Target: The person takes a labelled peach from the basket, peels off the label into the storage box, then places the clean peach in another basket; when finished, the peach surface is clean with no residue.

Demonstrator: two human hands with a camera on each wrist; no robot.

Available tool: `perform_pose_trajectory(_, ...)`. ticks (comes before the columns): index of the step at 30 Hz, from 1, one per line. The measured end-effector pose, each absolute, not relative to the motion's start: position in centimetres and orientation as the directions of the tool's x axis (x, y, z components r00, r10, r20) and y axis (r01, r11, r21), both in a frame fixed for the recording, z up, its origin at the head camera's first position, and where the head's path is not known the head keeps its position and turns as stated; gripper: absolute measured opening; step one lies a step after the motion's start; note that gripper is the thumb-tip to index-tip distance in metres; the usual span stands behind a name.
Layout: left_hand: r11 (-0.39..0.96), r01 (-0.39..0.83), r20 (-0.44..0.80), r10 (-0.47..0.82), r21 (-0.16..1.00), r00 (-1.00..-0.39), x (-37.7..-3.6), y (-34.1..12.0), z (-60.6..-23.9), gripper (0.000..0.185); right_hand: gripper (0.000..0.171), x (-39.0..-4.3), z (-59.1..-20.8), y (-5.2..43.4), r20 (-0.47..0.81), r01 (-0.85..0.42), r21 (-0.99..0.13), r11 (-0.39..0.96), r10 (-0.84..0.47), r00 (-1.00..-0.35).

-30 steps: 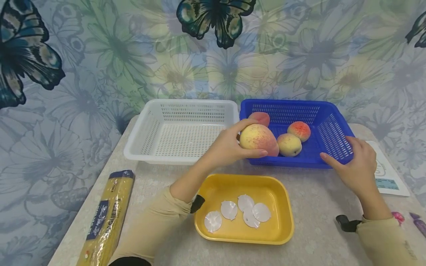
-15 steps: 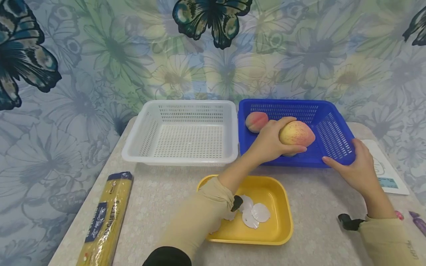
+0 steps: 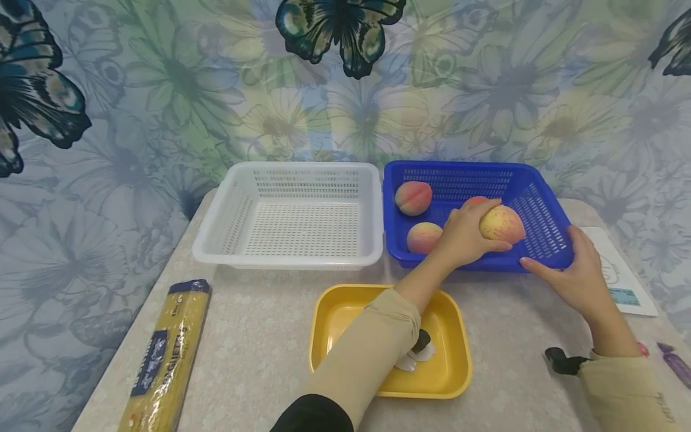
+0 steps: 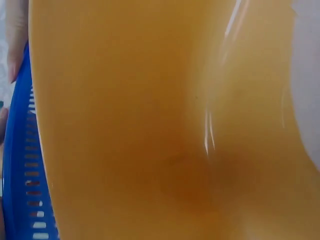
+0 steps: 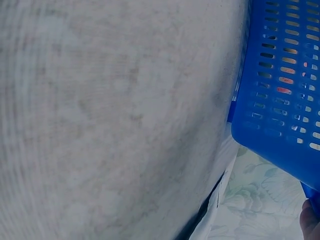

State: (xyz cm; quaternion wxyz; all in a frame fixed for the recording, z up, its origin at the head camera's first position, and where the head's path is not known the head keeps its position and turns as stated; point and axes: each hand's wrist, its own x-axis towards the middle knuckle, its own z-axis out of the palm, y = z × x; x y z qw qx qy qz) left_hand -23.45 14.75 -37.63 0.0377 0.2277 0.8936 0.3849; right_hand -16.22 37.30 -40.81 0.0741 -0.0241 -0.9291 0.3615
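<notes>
My left hand (image 3: pixel 468 234) grips a yellow-and-red peach (image 3: pixel 502 224) between thumb and fingers, over the right half of the blue basket (image 3: pixel 453 171). Behind that hand, the top of a red peach (image 3: pixel 476 200) peeks out. Two more sit in the basket's left half: a pink peach (image 3: pixel 413 198) at the back and a paler peach (image 3: pixel 424 237) in front, partly covered by the hand. My right hand (image 3: pixel 583 279) holds the basket's front right corner, thumb at the front rim. In the right wrist view a fingertip (image 5: pixel 310 220) shows at the basket's edge.
A white basket (image 3: pixel 291 258) stands left of the blue one. Below the left forearm is a yellow tray (image 3: pixel 459 372) with white round pieces (image 3: pixel 407 363), mostly hidden. A spaghetti packet (image 3: pixel 167 354) lies at left. A white printed sheet (image 3: pixel 628 288) lies beyond the right hand.
My left hand has carried the peach rightward, from the blue basket's left side to its right half. The front left peach now shows. My right hand stays at the corner.
</notes>
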Motion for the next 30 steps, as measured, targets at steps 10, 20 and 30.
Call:
perform_pose_trajectory(10,0.648,0.412,0.072,0.484,0.641,-0.872,-23.9,16.0,-37.6,0.076,0.112,-16.2,-40.9,37.4,0.104,-0.017,-0.713,0.701,0.082,-0.991)
perform_pose_trajectory(20,0.589,0.527,0.058,0.631,0.612,-0.773,-24.2,16.4,-37.6,0.073,0.113,-16.1,-40.7,37.4,0.106,-0.029,-0.719,0.695,0.069,-0.992)
perform_pose_trajectory(30,0.61,0.574,0.04,0.665,0.546,-0.746,-24.2,17.3,-37.8,0.067,0.113,-15.9,-41.0,37.7,0.088,-0.006,-0.728,0.686,0.084,-0.993)
